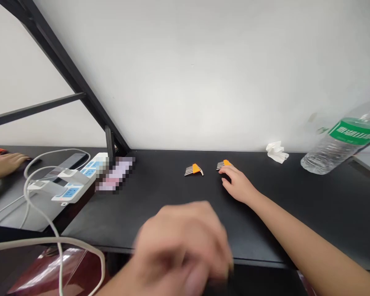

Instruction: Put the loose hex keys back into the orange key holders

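Note:
Close below the camera, my left hand is smeared by motion. Its fingers look curled, but whether anything lies in them is hidden. Farther out on the black tabletop, my right hand reaches in with gently bent fingers and the thumb apart. Its fingertips overlap the near edge of an orange clip with several thin metal prongs; part of that clip is covered by the fingers. To its left lies a similar orange pronged clip, apart from both hands, with a bent piece at its right end.
A crumpled tissue and a clear bottle with a green label are at the right. Leftward are a pixelated object, a power strip, white cables, a black frame and another person's hand.

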Demonstrator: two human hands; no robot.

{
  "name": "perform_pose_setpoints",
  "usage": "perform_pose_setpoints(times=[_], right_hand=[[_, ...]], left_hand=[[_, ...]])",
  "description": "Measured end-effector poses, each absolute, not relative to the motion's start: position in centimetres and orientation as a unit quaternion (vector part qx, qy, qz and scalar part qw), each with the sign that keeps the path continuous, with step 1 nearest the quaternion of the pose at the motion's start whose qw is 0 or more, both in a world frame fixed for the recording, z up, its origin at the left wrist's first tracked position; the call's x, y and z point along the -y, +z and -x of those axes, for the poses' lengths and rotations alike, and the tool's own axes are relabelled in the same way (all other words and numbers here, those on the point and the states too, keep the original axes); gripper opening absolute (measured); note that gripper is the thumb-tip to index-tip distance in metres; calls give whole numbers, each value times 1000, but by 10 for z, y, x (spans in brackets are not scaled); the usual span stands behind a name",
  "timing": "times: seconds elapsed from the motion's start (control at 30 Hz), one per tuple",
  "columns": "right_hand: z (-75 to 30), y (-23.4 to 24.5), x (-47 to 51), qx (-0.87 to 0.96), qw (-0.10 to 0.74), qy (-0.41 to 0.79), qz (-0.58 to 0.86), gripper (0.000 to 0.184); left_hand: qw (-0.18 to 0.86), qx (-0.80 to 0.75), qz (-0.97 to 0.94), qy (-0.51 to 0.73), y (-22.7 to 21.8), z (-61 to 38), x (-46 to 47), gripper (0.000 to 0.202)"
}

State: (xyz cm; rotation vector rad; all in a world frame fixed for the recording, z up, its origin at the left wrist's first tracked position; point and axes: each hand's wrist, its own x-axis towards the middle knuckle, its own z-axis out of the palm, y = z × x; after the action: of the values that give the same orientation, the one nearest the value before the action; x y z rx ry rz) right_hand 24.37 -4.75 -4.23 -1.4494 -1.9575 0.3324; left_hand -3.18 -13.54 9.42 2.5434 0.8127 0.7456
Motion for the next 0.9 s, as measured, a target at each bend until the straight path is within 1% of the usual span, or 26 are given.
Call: perform_pose_setpoints(times=[0.07, 0.1, 0.13, 0.17, 0.2, 0.23, 0.27, 0.4, 0.5, 0.6, 0.63, 0.7, 0.77, 0.83, 0.9], right_hand=[[-242, -44, 49, 759, 339, 133, 540, 25], [-241, -44, 50, 762, 338, 138, 535, 25], [-240, -44, 51, 762, 338, 143, 534, 24], [-239, -44, 51, 758, 338, 148, 538, 22], [-239, -44, 52, 752, 340, 153, 543, 21], [-238, -44, 52, 746, 342, 158, 549, 20], [-237, -43, 52, 741, 343, 165, 554, 19], [-233, -41, 52, 731, 332, 205, 560, 21], [-229, -38, 54, 716, 327, 251, 563, 29], [-227, -33, 57, 662, 361, 351, 555, 43], [-227, -31, 57, 635, 380, 402, 538, 44], [-227, -26, 60, 578, 404, 520, 483, 41], [-228, -22, 62, 529, 397, 617, 426, 32], [-229, -19, 65, 494, 384, 672, 395, 28], [-230, -19, 66, 469, 386, 697, 380, 30]], left_hand=[[188, -342, -877, 281, 77, 7, 89, 24], [171, -376, -866, 283, 65, -2, 63, 24], [149, -412, -861, 257, 52, -7, 37, 33], [136, -455, -854, 212, 40, -10, 13, 47], [141, -499, -840, 158, 29, -10, -8, 59], [143, -531, -826, 122, 19, -8, -24, 65], [143, -538, -823, 109, 12, -6, -36, 63], [184, -497, -836, 141, -4, 0, -44, 39], [217, -466, -844, 153, -6, -3, -29, 36], [287, -394, -850, 198, -4, -9, -11, 40], [289, -370, -858, 207, -2, -12, -6, 40], [281, -340, -866, 235, 0, -16, 1, 42], [272, -328, -868, 255, 2, -18, 5, 46], [270, -322, -868, 263, 3, -18, 5, 48], [273, -310, -872, 263, 4, -17, 4, 47]])
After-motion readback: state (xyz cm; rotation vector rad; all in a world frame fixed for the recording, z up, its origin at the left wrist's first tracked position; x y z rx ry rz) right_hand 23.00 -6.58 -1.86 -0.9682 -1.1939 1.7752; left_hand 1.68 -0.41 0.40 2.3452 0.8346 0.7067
